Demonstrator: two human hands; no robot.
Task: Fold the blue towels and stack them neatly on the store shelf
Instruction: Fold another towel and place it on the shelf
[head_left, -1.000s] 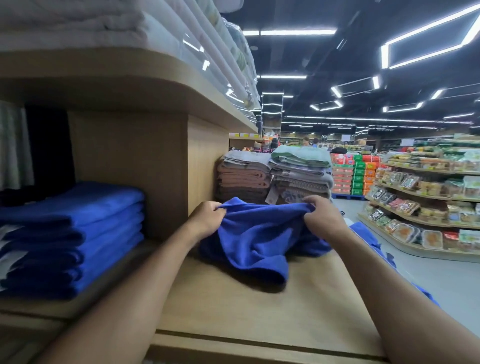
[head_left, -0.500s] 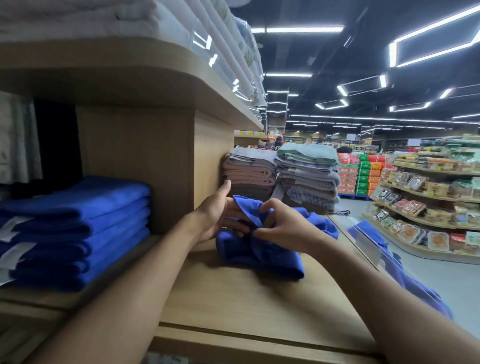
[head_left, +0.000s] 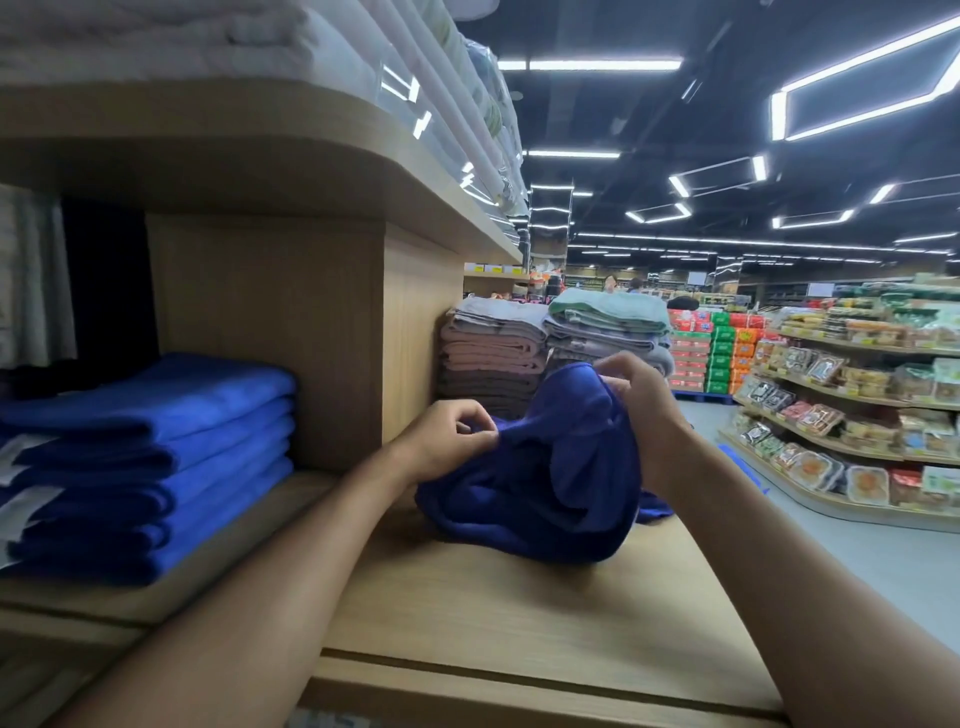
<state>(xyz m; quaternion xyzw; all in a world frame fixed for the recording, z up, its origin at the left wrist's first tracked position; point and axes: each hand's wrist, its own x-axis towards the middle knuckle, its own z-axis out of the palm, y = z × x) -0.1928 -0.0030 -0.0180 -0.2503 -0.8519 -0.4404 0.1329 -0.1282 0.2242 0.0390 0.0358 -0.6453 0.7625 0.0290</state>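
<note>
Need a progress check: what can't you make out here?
Head view:
- Stack: left end cut off by the frame edge.
- Towel: corners buried in its own bunched folds.
- Blue cloth beyond right forearm: mostly hidden by the arm.

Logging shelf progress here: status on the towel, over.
Left hand pinching, right hand gripping the loose blue towel. Towel bunched, unfolded, on the counter. Divider panel stands between it and the folded blue stack.
</note>
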